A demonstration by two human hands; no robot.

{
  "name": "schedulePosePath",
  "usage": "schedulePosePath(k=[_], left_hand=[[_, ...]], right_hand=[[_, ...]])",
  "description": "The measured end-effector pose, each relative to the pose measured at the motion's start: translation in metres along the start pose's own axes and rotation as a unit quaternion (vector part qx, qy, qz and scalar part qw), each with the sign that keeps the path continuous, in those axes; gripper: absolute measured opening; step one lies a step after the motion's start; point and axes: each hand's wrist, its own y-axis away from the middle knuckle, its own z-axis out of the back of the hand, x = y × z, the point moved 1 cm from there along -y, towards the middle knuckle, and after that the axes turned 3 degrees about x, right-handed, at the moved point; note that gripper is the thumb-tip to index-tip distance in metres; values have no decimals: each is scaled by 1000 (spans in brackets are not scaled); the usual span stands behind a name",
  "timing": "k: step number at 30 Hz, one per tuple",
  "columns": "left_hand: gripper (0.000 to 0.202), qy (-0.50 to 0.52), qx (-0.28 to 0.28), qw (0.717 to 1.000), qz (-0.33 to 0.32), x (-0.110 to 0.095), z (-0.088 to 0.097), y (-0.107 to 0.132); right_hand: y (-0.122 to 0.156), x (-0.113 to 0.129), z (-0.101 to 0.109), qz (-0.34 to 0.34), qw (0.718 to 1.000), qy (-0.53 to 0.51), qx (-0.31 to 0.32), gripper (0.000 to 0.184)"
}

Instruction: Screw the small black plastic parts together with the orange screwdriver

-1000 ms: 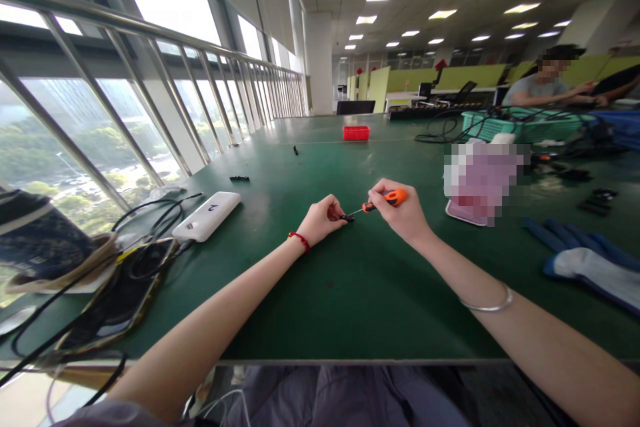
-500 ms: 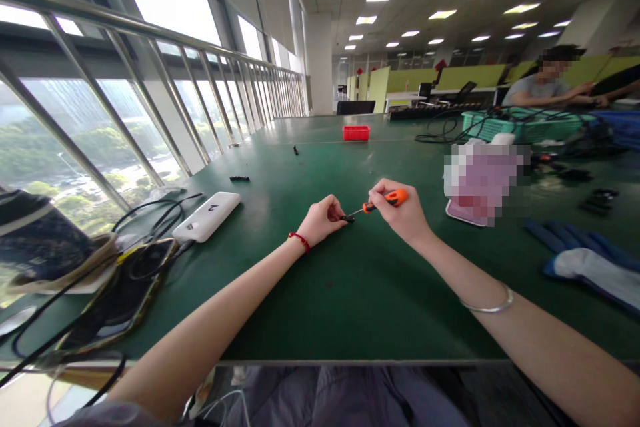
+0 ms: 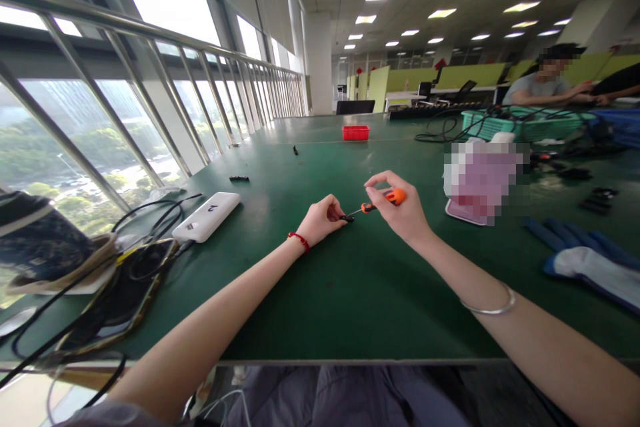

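Note:
My left hand (image 3: 324,219) pinches a small black part (image 3: 347,218) low over the green table (image 3: 350,307); the fingers hide much of it, and its exact kind is too small to tell. A screwdriver (image 3: 394,197) with an orange and black handle reaches in from the right, its thin metal shaft pointing at the black part. My right hand (image 3: 404,211) has the handle in its palm and against the thumb, while the index finger is lifted off and curved above it. Whether the screwdriver's tip touches the part, I cannot tell.
A white power bank (image 3: 207,217) and cables lie to the left beside a phone (image 3: 125,287). Further back are a red tray (image 3: 355,133) and small black pieces (image 3: 239,179). To the right are blue-white gloves (image 3: 595,267) and a green basket (image 3: 525,125). A person (image 3: 543,83) sits beyond.
My right index finger has lifted away from the screwdriver handle and the hand has opened somewhat around it. The handle has shifted slightly left. My left hand and the black part stay still.

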Motion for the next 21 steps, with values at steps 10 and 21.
schedulePosePath(k=[10, 21], left_hand=[[26, 15, 0, 1000, 6, -1, 0, 0], [20, -26, 11, 999, 40, 2, 2, -2]], right_hand=[[1, 2, 0, 11, 999, 31, -19, 20], [2, 4, -2, 48, 997, 56, 0, 22]])
